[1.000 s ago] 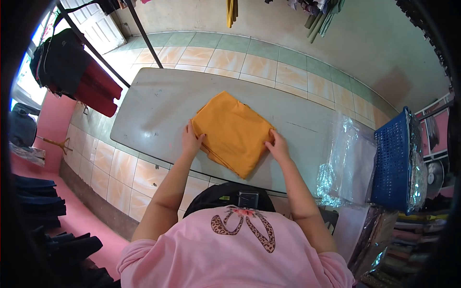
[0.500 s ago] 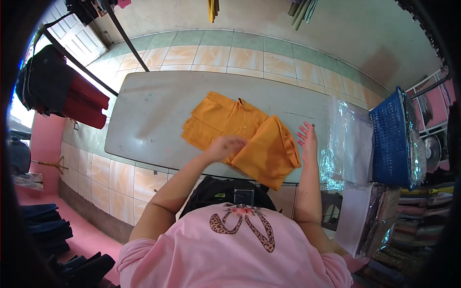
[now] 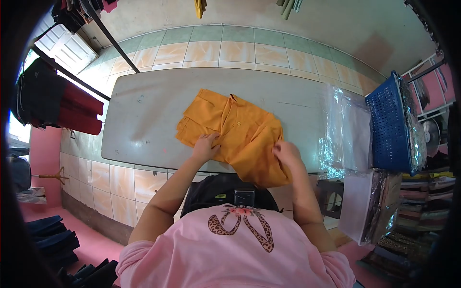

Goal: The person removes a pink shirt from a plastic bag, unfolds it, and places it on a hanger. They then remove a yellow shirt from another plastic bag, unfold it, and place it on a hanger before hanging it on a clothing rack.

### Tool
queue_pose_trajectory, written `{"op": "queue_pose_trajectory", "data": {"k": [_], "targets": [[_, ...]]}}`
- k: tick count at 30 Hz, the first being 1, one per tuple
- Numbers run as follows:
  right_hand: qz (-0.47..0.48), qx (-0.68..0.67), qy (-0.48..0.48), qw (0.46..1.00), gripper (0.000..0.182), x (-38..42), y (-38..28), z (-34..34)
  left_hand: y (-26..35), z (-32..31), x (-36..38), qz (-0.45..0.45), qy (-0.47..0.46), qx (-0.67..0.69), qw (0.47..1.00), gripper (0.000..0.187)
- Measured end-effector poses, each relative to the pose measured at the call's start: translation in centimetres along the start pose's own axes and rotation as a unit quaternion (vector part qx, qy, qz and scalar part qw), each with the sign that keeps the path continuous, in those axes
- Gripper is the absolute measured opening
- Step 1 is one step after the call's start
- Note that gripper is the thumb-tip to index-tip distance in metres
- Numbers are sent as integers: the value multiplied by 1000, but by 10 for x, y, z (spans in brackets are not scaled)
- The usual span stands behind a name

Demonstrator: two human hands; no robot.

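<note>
A mustard-yellow garment [image 3: 235, 129] with a button lies partly folded on the grey table. Its lower right part bunches up and hangs over the near edge. My left hand [image 3: 205, 147] rests on the garment's lower left side, fingers lying on the cloth and slightly apart. At the right side, my right hand [image 3: 288, 154] has its fingers closed on the edge of the garment. Exactly how much cloth those fingers pinch is hidden.
The grey table [image 3: 139, 110] holds clear plastic bags [image 3: 348, 129] at its right end, beside a blue basket [image 3: 386, 122] of plastic-wrapped items. Dark and red clothes [image 3: 77, 105] hang on a rack at left. Folded dark clothes [image 3: 50, 235] are stacked lower left.
My right hand has come down and left from beside the garment and closed on its right edge. The left hand has moved left onto the lower left cloth.
</note>
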State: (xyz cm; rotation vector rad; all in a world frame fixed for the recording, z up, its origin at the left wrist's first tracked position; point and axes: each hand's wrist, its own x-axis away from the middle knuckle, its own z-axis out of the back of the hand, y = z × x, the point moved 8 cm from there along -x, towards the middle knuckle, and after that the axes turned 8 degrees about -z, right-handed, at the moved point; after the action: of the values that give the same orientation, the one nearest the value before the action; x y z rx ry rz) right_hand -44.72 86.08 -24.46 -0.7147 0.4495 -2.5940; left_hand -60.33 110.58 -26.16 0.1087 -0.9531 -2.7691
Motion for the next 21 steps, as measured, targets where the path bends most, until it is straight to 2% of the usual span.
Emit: {"op": "queue_pose_trajectory", "data": {"k": [1, 3, 6, 7, 8, 10, 11, 12, 13, 14, 15, 17, 18, 20, 21], "targets": [[-12, 25, 87, 996, 18, 0, -18, 25, 6, -3, -1, -25, 22, -1, 999, 42], [198, -3, 271, 942, 23, -7, -61, 42, 15, -9, -4, -54, 44, 0, 998, 39], [311, 119, 276, 902, 36, -22, -123, 17, 32, -20, 0, -105, 21, 21, 994, 31], [358, 172, 285, 873, 40, -16, -141, 12, 39, -29, 2, -114, -50, 13, 992, 28], [358, 170, 286, 872, 40, -22, -139, 3, 44, -39, 6, -120, -121, 4, 985, 25], [413, 180, 256, 855, 38, -26, -138, -22, 45, -42, 17, -117, -105, 21, 987, 24], [415, 178, 255, 855, 38, -23, -131, -26, 44, -43, 25, -113, -89, 39, 989, 23], [359, 138, 195, 902, 32, -30, -114, -30, 43, -44, 34, -110, -89, 38, 989, 23], [299, 98, 133, 940, 26, -33, -96, -33, 43, -38, 42, -131, -47, 50, 989, 24], [301, 98, 133, 939, 26, -22, -84, -33, 47, -31, 51, -153, -5, 63, 986, 25], [304, 60, 145, 940, 21, -7, -70, -30, 49, -32, 63, -152, -2, 62, 986, 25], [309, 8, 139, 941, 15, 26, -41, -33, 46, -29, 89, -39, 25, 104, 993, 25], [312, -7, 121, 942, 16, 44, -27, -40, 50, -35, 103, -38, 28, 104, 993, 25], [294, -39, 52, 954, 18, 74, 0, -58, 43, -72, 131, 45, -87, 106, 990, 27], [296, -39, 53, 953, 18, 88, 10, -61, 46, -80, 140, 45, -85, 105, 990, 27]]}}
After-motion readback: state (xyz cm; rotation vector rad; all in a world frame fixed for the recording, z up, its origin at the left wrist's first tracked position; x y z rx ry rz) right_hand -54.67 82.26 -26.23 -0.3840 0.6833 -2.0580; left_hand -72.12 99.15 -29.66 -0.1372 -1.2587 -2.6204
